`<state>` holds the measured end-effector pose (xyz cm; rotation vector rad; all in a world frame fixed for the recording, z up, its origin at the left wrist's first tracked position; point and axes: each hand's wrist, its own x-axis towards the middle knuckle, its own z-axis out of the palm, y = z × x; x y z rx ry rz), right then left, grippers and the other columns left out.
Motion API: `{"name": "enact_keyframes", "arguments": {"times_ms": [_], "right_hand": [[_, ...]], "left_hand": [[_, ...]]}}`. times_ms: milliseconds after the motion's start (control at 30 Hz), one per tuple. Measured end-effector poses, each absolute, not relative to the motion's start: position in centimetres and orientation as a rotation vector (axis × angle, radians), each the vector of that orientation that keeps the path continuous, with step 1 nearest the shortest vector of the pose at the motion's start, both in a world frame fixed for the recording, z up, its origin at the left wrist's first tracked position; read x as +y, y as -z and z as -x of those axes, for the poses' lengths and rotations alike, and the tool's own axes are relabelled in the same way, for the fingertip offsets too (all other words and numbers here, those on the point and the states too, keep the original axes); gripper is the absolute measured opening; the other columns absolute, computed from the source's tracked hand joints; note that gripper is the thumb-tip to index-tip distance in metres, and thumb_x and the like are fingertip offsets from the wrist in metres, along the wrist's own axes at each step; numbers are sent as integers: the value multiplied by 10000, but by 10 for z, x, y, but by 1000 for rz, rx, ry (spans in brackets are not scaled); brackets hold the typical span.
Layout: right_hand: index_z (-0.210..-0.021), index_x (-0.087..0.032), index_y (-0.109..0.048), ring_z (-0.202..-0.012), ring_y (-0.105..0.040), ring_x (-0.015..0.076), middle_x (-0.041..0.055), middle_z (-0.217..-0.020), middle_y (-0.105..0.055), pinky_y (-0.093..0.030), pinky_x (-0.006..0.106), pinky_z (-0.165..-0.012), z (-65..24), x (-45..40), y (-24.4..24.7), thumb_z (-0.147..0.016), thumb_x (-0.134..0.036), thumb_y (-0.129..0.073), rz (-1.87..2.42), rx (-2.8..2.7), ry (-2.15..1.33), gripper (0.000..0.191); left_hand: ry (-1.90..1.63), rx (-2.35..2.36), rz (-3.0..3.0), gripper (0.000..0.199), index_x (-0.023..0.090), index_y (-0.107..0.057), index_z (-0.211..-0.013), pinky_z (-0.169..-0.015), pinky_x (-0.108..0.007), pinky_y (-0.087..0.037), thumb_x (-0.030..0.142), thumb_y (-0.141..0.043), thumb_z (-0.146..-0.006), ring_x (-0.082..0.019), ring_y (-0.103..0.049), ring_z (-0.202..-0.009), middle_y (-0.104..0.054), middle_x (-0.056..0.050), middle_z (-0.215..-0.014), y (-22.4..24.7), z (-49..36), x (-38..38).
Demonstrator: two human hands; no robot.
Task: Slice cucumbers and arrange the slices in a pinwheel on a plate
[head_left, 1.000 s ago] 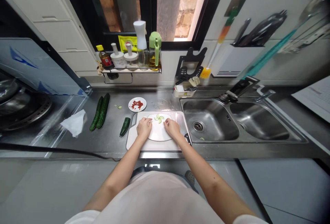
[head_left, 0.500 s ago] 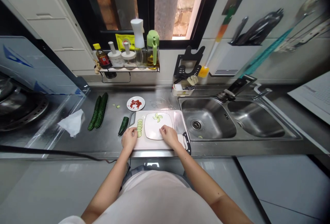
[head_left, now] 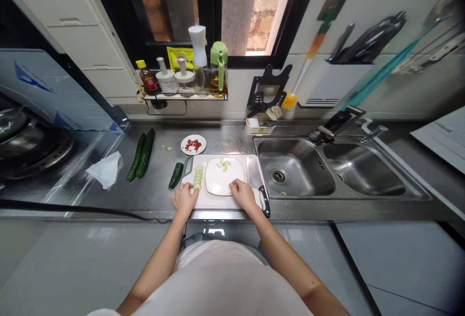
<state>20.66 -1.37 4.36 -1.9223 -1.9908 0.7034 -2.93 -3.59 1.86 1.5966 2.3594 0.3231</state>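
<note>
My left hand (head_left: 184,198) is at the left part of the white cutting board (head_left: 218,203), thumb apart from the fingers. Its thumb reaches the lower end of a row of overlapping cucumber slices (head_left: 198,176). Over the lower right edge of a white square plate (head_left: 220,182), my right hand (head_left: 242,194) has its fingertips pinched together; whatever may be between them is too small to make out. Several thin cucumber pieces (head_left: 224,164) form a curved fan near the plate's far edge. A cut cucumber piece (head_left: 176,175) lies left of the board.
A knife (head_left: 264,199) lies along the board's right side, partly hidden. Behind the board stands a small plate (head_left: 184,148) of chopped red pieces. Two whole cucumbers (head_left: 141,155) and a crumpled white cloth (head_left: 106,169) are to the left; a double sink (head_left: 296,166) is at right.
My left hand has shifted slightly, its thumb moving apart from the fingers toward the lowest slices. My right hand stays pinched at the plate. The whole view has moved a little.
</note>
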Motion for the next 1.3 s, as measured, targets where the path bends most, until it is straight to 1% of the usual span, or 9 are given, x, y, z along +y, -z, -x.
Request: {"name": "enact_keyframes", "arguments": {"times_ms": [167,300,400,467,667,900,1067,1200,1300], "right_hand": [[-882,-216,-659,-706,-559,142,14,-785,-658,-296,224,-588,-210,-17,-43,-914,-340,-434,1913,-1955,-705,259],[-872,-213,-659,-697,-554,147,18,-768,-653,-293,225,-585,-213,-19,-43,-911,-349,-429,1911,-1942,-713,270],[-875,-211,-659,-698,-556,149,20,-769,-654,-296,225,-589,-215,-19,-42,-911,-355,-428,1908,-1931,-705,274],[-871,-212,-657,-695,-555,147,16,-760,-651,-297,225,-590,-216,-18,-42,-911,-358,-431,1901,-1927,-694,272],[-858,-212,-652,-677,-546,142,8,-727,-638,-292,225,-587,-215,-16,-44,-905,-350,-440,1877,-1917,-669,257],[-824,-203,-648,-647,-527,142,14,-710,-628,-282,227,-570,-214,-15,-42,-888,-343,-452,1820,-1899,-695,250],[-810,-204,-644,-635,-521,143,13,-694,-618,-281,230,-566,-212,-15,-39,-876,-335,-463,1798,-1884,-713,233],[-804,-206,-641,-636,-523,146,14,-690,-615,-284,230,-570,-211,-16,-38,-876,-338,-465,1787,-1881,-712,231],[-800,-207,-638,-640,-527,150,11,-676,-608,-286,231,-568,-212,-16,-38,-872,-339,-470,1780,-1877,-712,226]], "left_hand": [[-398,2348,-1548,238,221,-639,-949,-808,-345,-398,405,-556,-822,-259,-591,-974,-658,-78,-1002,-16,27,-35],[-531,2275,-1465,169,222,-608,-923,-782,-295,-391,355,-559,-830,-203,-613,-895,-689,-24,-909,-13,26,-35],[-639,2228,-1386,165,230,-607,-937,-755,-268,-394,350,-559,-835,-165,-620,-803,-691,7,-836,-14,27,-33],[-702,2209,-1355,178,237,-613,-958,-750,-262,-397,354,-562,-835,-155,-623,-786,-694,16,-834,-17,27,-31],[-671,2233,-1376,218,256,-636,-1023,-790,-296,-389,341,-559,-838,-179,-631,-853,-714,8,-910,-25,29,-23],[-504,2288,-1507,225,238,-660,-1028,-829,-335,-358,293,-538,-846,-233,-601,-950,-699,-46,-919,-18,29,-24],[-442,2317,-1613,255,224,-642,-1069,-852,-364,-347,277,-515,-855,-259,-580,-979,-684,-74,-929,-12,29,-29],[-476,2290,-1620,252,217,-669,-1042,-868,-390,-343,262,-510,-852,-276,-569,-1012,-681,-91,-1002,-10,31,-31],[-603,2223,-1543,255,215,-687,-1033,-838,-369,-365,283,-539,-837,-260,-581,-971,-685,-82,-964,-10,34,-30]]}}
